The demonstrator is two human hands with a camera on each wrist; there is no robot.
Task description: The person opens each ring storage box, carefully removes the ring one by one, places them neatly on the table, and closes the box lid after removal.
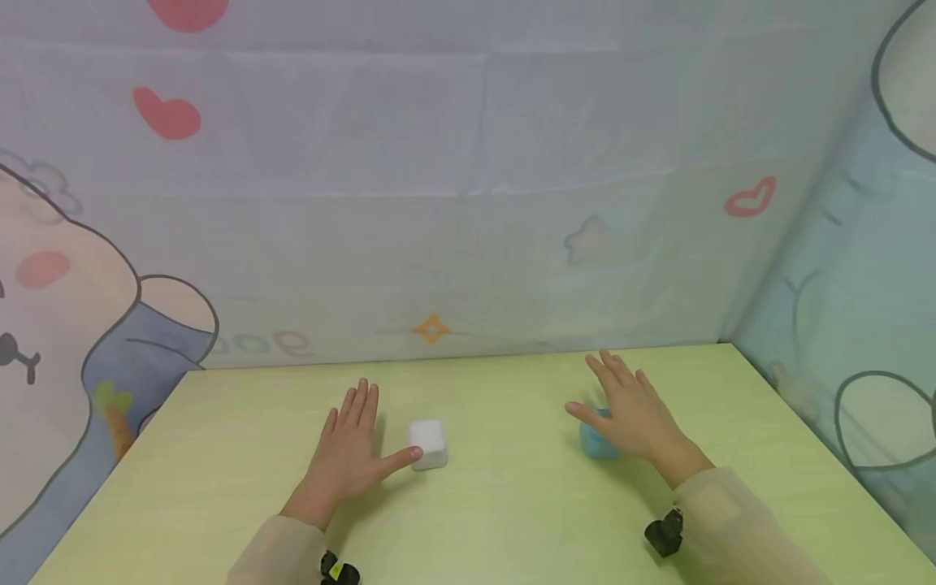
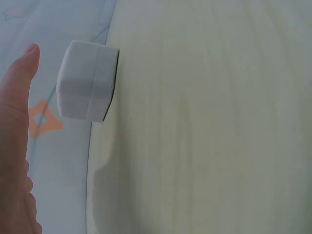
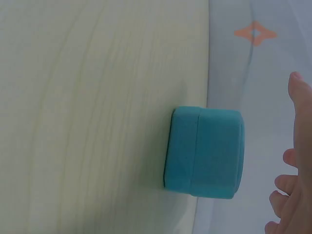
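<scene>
Left hand point(image 1: 349, 451), right hand point(image 1: 634, 413): fingers point(image 1: 363, 400) straight; white box point(image 2: 87, 82), blue box point(image 3: 207, 152) well apart, inside table edges point(image 1: 475, 364).

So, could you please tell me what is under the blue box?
The table shows around the box and supports it; the patch directly beneath is covered, unseen.

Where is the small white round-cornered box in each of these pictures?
Head: the small white round-cornered box sits below centre, slightly left.
Left wrist: the white box is in the upper left.
Right wrist: not in it.
Shared landmark: the hollow orange four-pointed star, near centre in the head view, left in the left wrist view, upper right in the right wrist view.
</scene>
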